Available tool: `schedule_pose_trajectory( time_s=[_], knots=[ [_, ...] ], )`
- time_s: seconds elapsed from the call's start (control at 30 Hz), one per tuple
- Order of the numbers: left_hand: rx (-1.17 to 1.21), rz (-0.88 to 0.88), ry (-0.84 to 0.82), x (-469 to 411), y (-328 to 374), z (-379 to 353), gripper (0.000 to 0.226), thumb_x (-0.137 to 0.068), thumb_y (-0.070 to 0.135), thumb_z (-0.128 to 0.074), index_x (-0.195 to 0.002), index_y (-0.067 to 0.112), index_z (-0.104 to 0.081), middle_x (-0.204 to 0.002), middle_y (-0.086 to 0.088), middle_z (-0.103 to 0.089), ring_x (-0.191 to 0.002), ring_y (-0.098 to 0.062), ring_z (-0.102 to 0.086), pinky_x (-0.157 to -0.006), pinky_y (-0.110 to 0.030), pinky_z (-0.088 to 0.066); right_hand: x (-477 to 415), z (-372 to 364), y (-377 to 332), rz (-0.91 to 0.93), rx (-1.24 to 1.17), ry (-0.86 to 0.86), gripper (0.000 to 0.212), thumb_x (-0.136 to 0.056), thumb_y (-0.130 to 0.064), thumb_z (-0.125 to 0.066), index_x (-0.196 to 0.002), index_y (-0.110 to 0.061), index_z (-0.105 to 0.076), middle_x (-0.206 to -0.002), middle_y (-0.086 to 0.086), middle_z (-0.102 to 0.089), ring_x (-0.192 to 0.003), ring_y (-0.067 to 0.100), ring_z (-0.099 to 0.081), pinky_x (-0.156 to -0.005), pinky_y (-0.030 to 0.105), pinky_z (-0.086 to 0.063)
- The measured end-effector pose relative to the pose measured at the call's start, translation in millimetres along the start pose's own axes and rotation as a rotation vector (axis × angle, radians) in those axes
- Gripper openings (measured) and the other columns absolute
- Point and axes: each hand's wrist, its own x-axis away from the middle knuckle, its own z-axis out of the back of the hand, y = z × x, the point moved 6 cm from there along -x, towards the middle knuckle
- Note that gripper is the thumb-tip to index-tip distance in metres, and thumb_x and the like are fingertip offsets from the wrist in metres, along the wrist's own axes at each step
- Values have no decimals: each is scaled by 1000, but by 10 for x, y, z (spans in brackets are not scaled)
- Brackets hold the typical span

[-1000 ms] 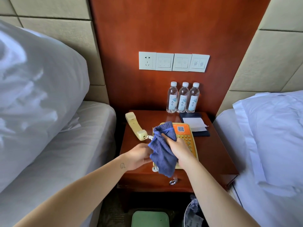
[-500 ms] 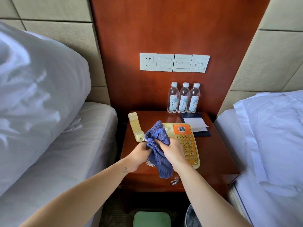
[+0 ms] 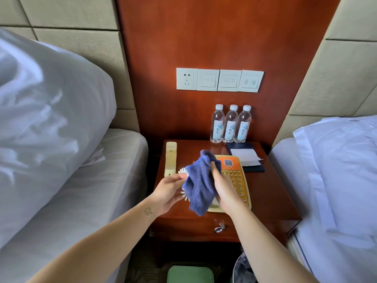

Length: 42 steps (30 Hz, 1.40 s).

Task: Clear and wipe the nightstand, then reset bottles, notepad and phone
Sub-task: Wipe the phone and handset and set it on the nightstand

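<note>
On the red-brown nightstand [image 3: 269, 193] lies a yellow phone base [image 3: 238, 180] with an orange keypad; its handset [image 3: 171, 158] lies off the hook at the left edge, joined by a coiled cord [image 3: 183, 172]. My right hand [image 3: 224, 186] holds a blue cloth [image 3: 201, 184] above the phone base. My left hand [image 3: 170, 190] pinches the coiled cord beside the cloth. Three water bottles [image 3: 230, 124] stand in a row at the back. A dark notepad [image 3: 244, 158] with white paper lies in front of them, at the right.
Beds with white pillows [image 3: 47, 123] flank the nightstand on both sides. A wall panel of switches and a socket [image 3: 219, 80] hangs above the bottles. The drawer has a metal pull [image 3: 219, 228]. A green object [image 3: 190, 274] and a bin edge [image 3: 242, 268] sit on the floor below.
The cloth has moved left off the phone base and then back up over its left side. My left hand has taken hold of the coiled cord. The handset now lies straighter along the left edge.
</note>
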Motion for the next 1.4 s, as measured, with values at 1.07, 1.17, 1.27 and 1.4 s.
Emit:
schedule_pose_trajectory(
  time_s=[1.07, 1.17, 1.27, 1.4],
  knots=[
    [251, 3, -21, -91, 64, -119, 14, -87, -2, -48, -88, 10, -55, -87, -13, -57, -75, -22, -60, -69, -30, -50, -177, -180, 47, 258, -582, -143, 34, -88, -27, -67, -103, 2, -58, -94, 9, -67, -85, 17, -68, -78, 35, -56],
    [82, -29, 103, -47, 12, -88, 11, -94, 1, -52, -87, 8, -57, -81, -15, -61, -73, -25, -61, -71, -34, -49, -153, -392, 356, 37, -651, -147, 52, -67, -15, -89, -98, 11, -57, -80, 13, -72, -74, 13, -70, -73, 24, -54],
    [6, -39, 104, 28, -16, -89, 12, -97, 1, -50, -89, 6, -58, -79, -13, -64, -73, -23, -63, -71, -32, -51, -106, -577, 317, -115, -833, 16, 37, -75, -1, -72, -111, -1, -65, -84, 19, -73, -83, 21, -65, -73, 32, -60],
    [-18, -41, 118, 49, 44, -97, 25, -97, -3, -42, -80, 5, -59, -69, -9, -60, -58, -12, -61, -56, -21, -50, 76, -567, 405, -257, -491, -123, 29, -82, -15, -74, -107, -2, -68, -97, 16, -72, -80, 27, -71, -70, 38, -59]
  ],
)
